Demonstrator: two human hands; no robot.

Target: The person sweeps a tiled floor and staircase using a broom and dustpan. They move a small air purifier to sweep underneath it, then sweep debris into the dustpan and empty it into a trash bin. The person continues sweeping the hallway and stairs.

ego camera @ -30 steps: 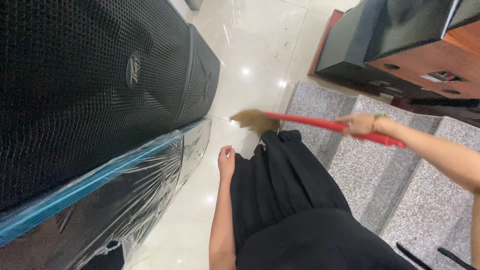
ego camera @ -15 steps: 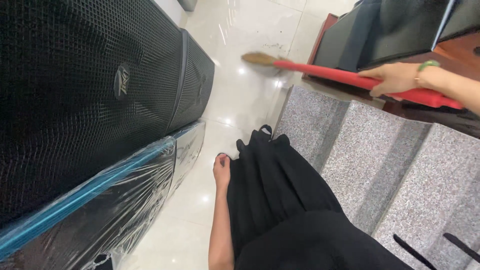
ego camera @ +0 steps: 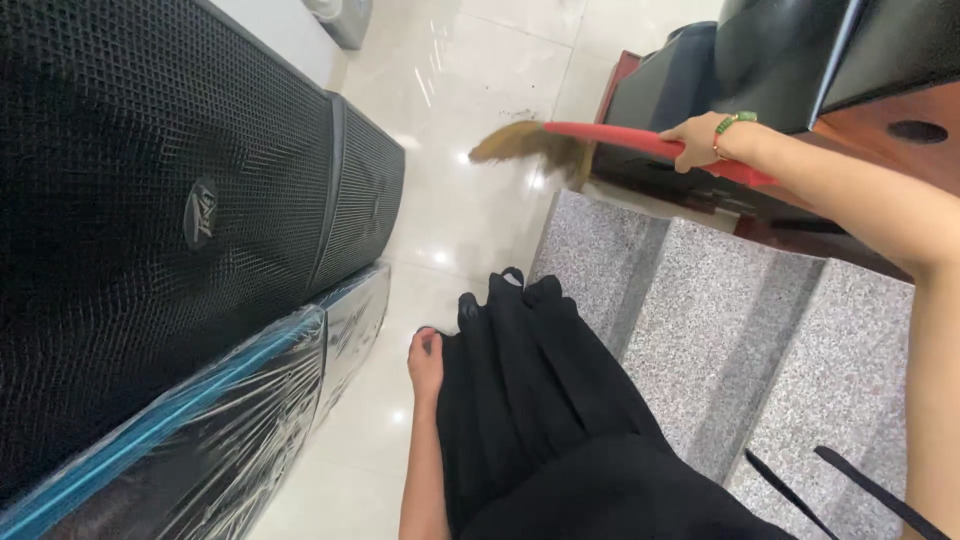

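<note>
My right hand (ego camera: 697, 139), with a green bead bracelet on the wrist, grips the red handle of a broom (ego camera: 620, 141). Its brown bristle head (ego camera: 527, 146) hangs over the glossy white floor (ego camera: 470, 200), just past the top of the grey granite steps (ego camera: 690, 300). My left hand (ego camera: 425, 362) hangs at my side next to my black skirt (ego camera: 540, 400), fingers loosely curled, holding nothing.
Large black mesh-front speakers (ego camera: 170, 220) line the left, with a plastic-wrapped, blue-edged cabinet (ego camera: 200, 420) below them. Dark speaker boxes and a wooden cabinet (ego camera: 800, 70) stand at the upper right. A grey object (ego camera: 340, 15) sits far back on the floor.
The broom swung away from my feet up toward the far floor, then came slightly back down and left. My left hand stayed at my side.
</note>
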